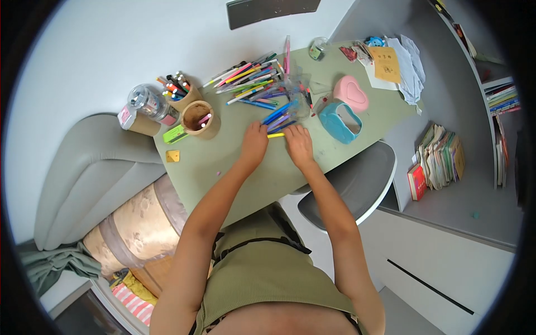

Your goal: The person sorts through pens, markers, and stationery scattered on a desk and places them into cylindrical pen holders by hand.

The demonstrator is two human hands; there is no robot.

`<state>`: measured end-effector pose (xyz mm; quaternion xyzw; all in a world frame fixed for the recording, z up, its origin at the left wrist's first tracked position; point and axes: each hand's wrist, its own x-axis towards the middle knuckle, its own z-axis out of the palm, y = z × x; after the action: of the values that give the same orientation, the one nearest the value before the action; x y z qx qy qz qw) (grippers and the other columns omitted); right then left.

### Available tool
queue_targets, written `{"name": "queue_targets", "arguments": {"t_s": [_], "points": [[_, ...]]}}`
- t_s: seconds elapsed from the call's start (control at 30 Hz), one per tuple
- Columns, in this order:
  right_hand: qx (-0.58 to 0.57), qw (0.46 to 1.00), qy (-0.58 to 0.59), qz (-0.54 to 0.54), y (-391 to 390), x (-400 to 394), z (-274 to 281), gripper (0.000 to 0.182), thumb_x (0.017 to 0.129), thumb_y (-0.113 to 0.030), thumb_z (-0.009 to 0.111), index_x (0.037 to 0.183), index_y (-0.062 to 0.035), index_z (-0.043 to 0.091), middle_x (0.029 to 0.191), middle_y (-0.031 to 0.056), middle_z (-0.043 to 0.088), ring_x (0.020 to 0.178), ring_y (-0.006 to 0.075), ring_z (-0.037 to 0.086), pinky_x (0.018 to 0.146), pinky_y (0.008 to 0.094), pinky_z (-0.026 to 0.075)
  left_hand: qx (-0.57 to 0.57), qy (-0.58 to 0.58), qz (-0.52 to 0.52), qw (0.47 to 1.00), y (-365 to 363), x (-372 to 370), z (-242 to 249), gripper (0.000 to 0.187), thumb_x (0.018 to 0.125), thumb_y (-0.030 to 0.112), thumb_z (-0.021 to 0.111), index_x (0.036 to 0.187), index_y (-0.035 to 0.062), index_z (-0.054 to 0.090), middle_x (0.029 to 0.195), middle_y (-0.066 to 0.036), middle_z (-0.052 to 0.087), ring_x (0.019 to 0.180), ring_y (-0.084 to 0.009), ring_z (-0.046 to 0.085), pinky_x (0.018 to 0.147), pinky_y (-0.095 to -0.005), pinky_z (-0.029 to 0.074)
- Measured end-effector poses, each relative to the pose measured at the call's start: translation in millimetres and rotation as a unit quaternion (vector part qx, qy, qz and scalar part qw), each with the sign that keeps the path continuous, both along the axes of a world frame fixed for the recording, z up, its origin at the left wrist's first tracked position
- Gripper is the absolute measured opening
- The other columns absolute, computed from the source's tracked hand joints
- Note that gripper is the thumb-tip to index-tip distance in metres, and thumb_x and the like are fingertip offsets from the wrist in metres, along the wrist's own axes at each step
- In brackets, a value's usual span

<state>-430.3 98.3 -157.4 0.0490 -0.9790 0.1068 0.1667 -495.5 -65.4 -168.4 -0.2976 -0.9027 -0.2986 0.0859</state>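
Observation:
A short yellow pen (276,135) lies level between my two hands, one end at each thumb side. My left hand (256,140) has its fingers drawn together and curled at the pen's left end. At the right end, my right hand (300,143) rests palm down with its fingers bent and a little apart. Just beyond both hands are several blue and purple pens (277,114), partly hidden by the fingers. Farther back a loose heap of coloured pens and markers (251,75) spreads over the green desk (245,192).
Left stand a brown pen cup (211,129) with few pens, a fuller cup (188,99), a clear jar (146,100) and a green box (175,134). Right are a blue container (334,129), a pink heart-shaped box (350,92) and papers (410,67). A grey chair (357,178) borders the desk.

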Motion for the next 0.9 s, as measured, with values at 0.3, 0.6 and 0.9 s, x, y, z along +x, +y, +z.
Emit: {"name": "queue_targets", "arguments": {"t_s": [0.3,0.6,0.9], "points": [[-0.178,0.97,0.164,0.039,-68.1,-48.1,45.5,0.028,0.081,0.003,0.061,0.108,-0.0014,0.059,0.101,0.0127,0.06,0.096,0.0329,0.056,0.085,0.0442,0.046,0.225,0.051,0.086,0.969,-61.2,9.5,65.7,0.021,0.079,0.002,0.069,0.096,0.0025,0.057,0.087,-0.014,0.055,0.078,-0.0326,0.055,0.069,-0.0421,0.046],[-0.47,0.869,0.129,0.088,-178.1,-110.8,107.4,0.019,0.087,-0.004,0.064,0.104,-0.0013,0.057,0.094,0.0141,0.061,0.087,0.0304,0.062,0.08,0.0409,0.05,0.235,0.104,0.263,0.93,-141.2,-33.4,117.1,0.018,0.08,0.009,0.073,0.092,0.0036,0.061,0.082,-0.009,0.057,0.073,-0.0278,0.054,0.067,-0.0399,0.043],[-0.268,0.951,0.097,0.12,-175.5,-109.6,84.0,0.036,0.08,-0.01,0.073,0.113,-0.0026,0.061,0.107,0.0141,0.058,0.104,0.0347,0.054,0.09,0.0437,0.044,0.105,0.049,0.235,0.965,-159.0,-55.6,90.8,0.02,0.08,0.014,0.075,0.093,0.0023,0.064,0.093,-0.011,0.058,0.091,-0.0308,0.056,0.076,-0.0432,0.044]]}}
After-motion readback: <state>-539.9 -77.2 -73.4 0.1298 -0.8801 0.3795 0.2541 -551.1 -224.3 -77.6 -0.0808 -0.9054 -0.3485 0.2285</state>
